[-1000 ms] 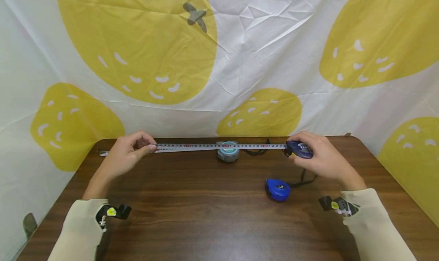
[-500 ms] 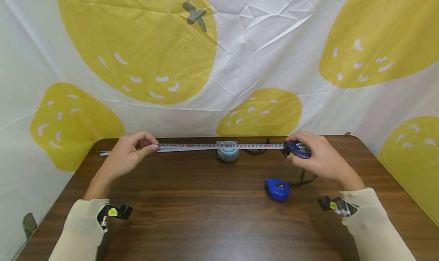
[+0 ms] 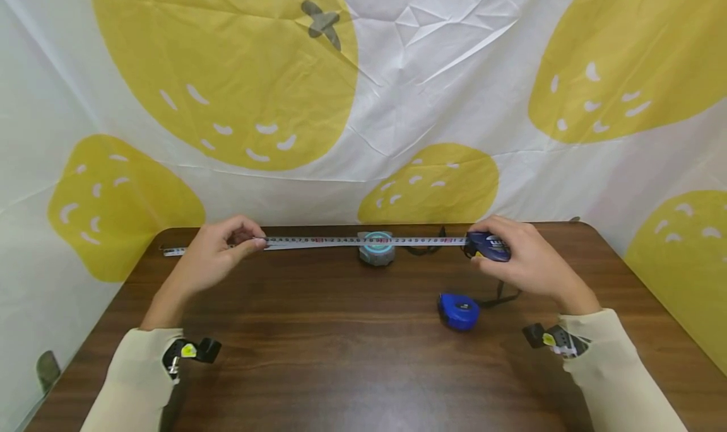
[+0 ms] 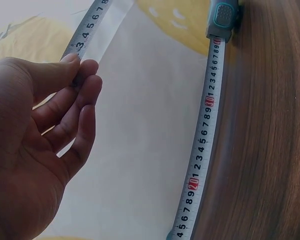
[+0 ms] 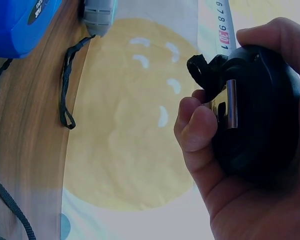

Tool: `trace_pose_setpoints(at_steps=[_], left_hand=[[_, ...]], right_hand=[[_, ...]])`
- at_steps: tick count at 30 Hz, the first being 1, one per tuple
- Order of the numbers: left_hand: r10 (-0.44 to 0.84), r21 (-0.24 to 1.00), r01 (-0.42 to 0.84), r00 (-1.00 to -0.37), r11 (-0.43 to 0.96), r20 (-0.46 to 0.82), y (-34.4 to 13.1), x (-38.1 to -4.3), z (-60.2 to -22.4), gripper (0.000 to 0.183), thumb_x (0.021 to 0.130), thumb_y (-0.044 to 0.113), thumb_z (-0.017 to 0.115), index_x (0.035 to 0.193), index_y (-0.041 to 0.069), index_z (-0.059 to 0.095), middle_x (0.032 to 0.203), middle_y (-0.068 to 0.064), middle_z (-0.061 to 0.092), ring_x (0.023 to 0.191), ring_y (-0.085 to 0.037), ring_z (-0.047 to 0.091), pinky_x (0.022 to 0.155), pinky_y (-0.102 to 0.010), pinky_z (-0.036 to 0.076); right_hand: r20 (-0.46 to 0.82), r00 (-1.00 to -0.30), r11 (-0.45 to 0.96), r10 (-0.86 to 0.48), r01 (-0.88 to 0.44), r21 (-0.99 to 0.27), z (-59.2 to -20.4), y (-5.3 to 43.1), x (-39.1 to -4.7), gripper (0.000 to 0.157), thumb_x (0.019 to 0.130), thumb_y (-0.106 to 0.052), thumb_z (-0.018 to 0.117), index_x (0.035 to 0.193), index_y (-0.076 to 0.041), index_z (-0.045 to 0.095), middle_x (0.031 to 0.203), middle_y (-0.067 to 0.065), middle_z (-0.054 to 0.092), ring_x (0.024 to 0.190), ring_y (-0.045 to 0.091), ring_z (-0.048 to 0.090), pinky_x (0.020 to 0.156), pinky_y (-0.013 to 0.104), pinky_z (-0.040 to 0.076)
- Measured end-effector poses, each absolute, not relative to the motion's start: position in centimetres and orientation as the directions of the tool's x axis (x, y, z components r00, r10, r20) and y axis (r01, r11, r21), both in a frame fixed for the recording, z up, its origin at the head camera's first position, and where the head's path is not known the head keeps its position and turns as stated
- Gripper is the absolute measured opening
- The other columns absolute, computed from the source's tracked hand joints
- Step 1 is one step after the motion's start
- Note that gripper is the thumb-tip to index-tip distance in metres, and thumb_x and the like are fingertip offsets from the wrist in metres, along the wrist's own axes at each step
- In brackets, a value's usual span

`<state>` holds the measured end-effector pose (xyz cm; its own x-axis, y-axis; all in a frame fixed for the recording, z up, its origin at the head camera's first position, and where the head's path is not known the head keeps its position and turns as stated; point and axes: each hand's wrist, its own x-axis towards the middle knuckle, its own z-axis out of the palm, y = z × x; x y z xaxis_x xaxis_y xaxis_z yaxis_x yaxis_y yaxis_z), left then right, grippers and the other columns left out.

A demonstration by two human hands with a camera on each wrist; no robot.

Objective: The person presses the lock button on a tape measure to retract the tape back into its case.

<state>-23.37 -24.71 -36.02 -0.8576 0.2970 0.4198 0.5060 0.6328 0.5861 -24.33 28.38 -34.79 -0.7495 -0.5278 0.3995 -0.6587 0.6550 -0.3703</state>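
My right hand (image 3: 531, 262) grips a dark navy tape measure (image 3: 491, 247), which looks almost black in the right wrist view. Its printed blade (image 3: 341, 240) runs out level to the left, held above the table. Thumb and fingertips of my left hand (image 3: 207, 255) pinch the blade's free end. Behind and below it, a grey tape measure (image 3: 377, 255) with a turquoise ring sits near the table's back edge. That one's own blade (image 4: 205, 125) is drawn out leftward past my left hand. A bright blue tape measure (image 3: 459, 311) lies nearer, left of my right forearm.
The brown wooden table (image 3: 341, 369) ends at the back against a white cloth (image 3: 272, 198) printed with yellow fruit. Black wrist straps (image 3: 500, 299) trail from the blue tape measure, and another strap (image 5: 67, 90) from the grey one.
My hands have come slightly closer together: the right with the navy tape measure moved left, the left a little right. The blade between them is shorter. The other tape measures lie still.
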Motion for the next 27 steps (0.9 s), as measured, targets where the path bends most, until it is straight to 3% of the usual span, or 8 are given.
trace_pose_setpoints(at_steps=[27], left_hand=[[0.326,0.561,0.540,-0.837,0.627,0.440,-23.8,-23.4,-36.1,0.007,0.104,0.007,0.078,0.105,0.014,0.076,0.088,0.005,0.073,0.077,-0.017,0.061,0.068,-0.032,0.048]], right_hand=[[0.414,-0.742,0.652,-0.528,-0.666,-0.362,-34.5,27.3,-23.7,0.037,0.094,-0.016,0.082,0.129,-0.011,0.072,0.116,0.000,0.073,0.091,0.015,0.064,0.077,0.038,0.056]])
